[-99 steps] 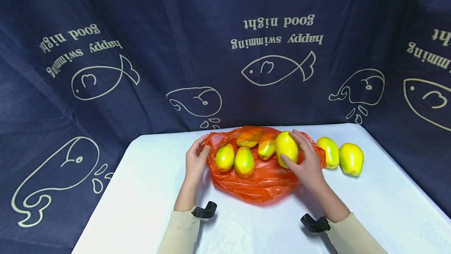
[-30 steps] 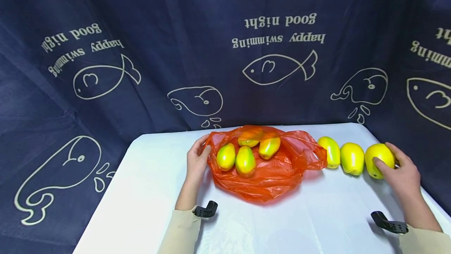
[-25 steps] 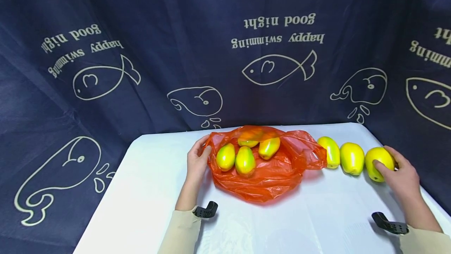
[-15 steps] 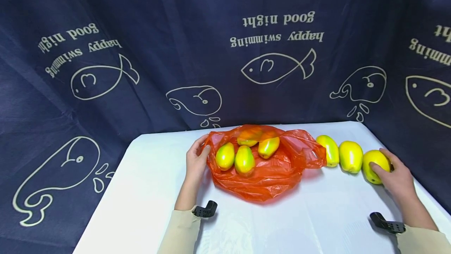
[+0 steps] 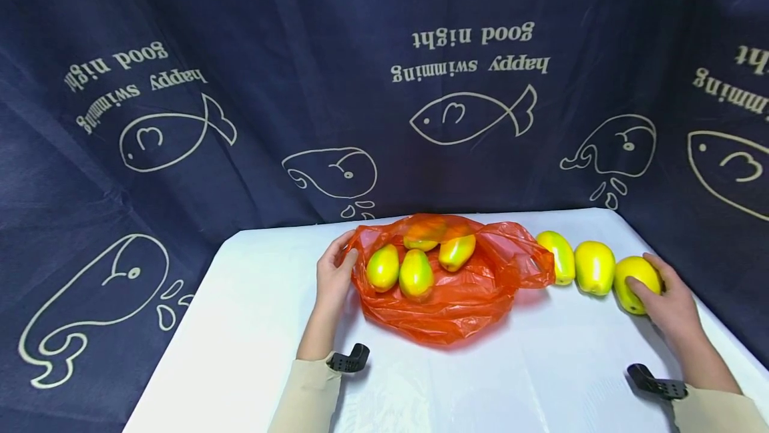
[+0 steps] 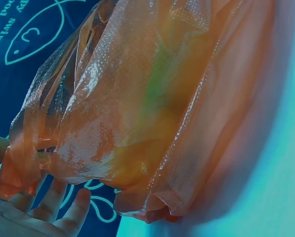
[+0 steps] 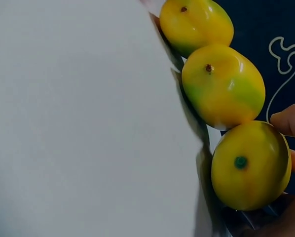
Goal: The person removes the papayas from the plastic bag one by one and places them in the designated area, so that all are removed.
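My left hand (image 5: pixel 333 279) pinches the left edge of a thin red plastic bag (image 5: pixel 438 319), its mouth spread open. In the left wrist view, a corner of the bag (image 6: pixel 98 133) lies between thumb and fingers. Several yellow-green mangoes (image 5: pixel 416 274) lie inside, some partly covered by red film. At the right, my right hand (image 5: pixel 671 306) grips a mango (image 5: pixel 637 267) at its right side, thumb in front. The right wrist view shows this mango (image 7: pixel 248 173) upright on the table, its stem end facing the camera, right against the middle mango (image 7: pixel 224 89).
Two more mangoes, the middle one (image 5: pixel 595 269) and the left one (image 5: pixel 557 256), stand in a row beside the held one. The bag's right flap overlaps the left one. A white table (image 5: pixel 252 299) backs onto a dark blue curtain (image 5: pixel 336 113) printed with fish.
My right hand has carried a mango from over the bag to the row's right end, then shifted it slightly left and nearer. The left hand has stayed at the bag's edge.
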`<state>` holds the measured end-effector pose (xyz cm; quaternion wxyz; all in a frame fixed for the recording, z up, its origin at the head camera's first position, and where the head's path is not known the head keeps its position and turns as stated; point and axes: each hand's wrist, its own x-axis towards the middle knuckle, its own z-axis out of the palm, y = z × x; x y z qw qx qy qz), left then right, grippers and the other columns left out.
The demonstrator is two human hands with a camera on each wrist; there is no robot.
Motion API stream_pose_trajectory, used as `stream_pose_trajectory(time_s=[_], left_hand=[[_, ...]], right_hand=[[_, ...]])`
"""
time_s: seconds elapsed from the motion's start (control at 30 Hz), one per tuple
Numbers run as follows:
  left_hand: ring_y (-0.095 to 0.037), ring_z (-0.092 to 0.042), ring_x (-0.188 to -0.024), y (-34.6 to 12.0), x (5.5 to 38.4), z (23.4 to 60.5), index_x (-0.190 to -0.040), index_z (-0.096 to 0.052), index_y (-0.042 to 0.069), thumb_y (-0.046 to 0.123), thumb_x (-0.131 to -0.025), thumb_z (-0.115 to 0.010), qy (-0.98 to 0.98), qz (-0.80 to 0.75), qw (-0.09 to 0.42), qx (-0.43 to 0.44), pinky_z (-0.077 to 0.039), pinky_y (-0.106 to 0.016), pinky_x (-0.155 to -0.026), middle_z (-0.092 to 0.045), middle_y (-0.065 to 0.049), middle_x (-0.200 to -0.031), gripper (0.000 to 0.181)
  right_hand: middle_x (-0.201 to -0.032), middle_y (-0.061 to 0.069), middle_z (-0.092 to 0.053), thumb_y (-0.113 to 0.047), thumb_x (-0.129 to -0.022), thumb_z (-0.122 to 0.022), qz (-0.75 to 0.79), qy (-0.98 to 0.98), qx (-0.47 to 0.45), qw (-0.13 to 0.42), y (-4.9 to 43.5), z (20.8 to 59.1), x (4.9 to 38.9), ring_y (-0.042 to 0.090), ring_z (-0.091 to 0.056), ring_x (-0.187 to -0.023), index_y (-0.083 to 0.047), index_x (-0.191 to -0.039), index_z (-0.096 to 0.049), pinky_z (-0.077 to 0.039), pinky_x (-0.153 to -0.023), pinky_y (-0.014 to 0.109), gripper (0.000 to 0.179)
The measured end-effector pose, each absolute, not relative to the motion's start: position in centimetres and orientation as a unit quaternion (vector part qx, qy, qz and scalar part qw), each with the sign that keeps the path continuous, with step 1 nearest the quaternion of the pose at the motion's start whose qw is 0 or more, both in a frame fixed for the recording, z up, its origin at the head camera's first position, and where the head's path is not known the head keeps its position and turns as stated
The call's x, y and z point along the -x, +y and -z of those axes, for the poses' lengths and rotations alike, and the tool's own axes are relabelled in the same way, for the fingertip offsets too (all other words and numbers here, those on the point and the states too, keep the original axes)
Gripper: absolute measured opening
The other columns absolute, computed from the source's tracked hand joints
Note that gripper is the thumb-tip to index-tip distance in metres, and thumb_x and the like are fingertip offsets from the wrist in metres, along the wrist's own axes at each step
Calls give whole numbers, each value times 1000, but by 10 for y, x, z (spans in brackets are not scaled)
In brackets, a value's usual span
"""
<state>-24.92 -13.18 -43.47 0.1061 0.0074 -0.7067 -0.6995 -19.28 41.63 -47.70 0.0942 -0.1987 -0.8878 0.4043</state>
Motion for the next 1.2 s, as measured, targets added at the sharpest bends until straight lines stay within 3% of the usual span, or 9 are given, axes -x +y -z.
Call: stream_pose_trajectory(time_s=[0.17,0.43,0.73,0.97,1.2], left_hand=[[-22,-57,-129,-132,250,436,-137,-61,16,9,-99,-55,-705,700,113,-2,-48,-21,-105,-61,-7,-140,39],[-22,-56,-131,-133,249,436,-137,-60,18,11,-100,-54,-710,695,109,-8,-43,-40,-115,-61,-4,-140,38],[-20,-58,-129,-133,249,435,-137,-60,17,11,-100,-54,-705,702,106,-5,-48,-18,-104,-61,-3,-140,38],[-20,-57,-130,-134,250,437,-137,-60,18,11,-100,-54,-707,699,104,-6,-48,-26,-108,-61,-3,-140,38],[-23,-58,-130,-134,250,438,-137,-60,18,13,-100,-54,-707,699,107,-7,-50,-26,-106,-61,-5,-140,38]], right_hand=[[-161,34,-13,-32,-102,-46,-413,-883,196,108,412,477,192,56,-24,-136,-8,-160,-8,-27,-107,73,73],[-165,28,-1,-31,-102,-47,-412,-874,229,119,409,471,193,54,-8,-150,-12,-161,-12,-16,-117,72,71],[-167,22,-6,-26,-100,-50,-370,-891,207,164,398,453,198,49,-4,-152,-8,-158,-25,-6,-119,70,65],[-166,22,-16,-22,-98,-53,-368,-892,146,219,370,435,199,49,-11,-150,-5,-153,-36,-10,-119,69,59],[-167,12,-20,-19,-97,-54,-417,-869,89,252,330,413,202,40,-12,-153,-11,-151,-42,-12,-120,68,55]])
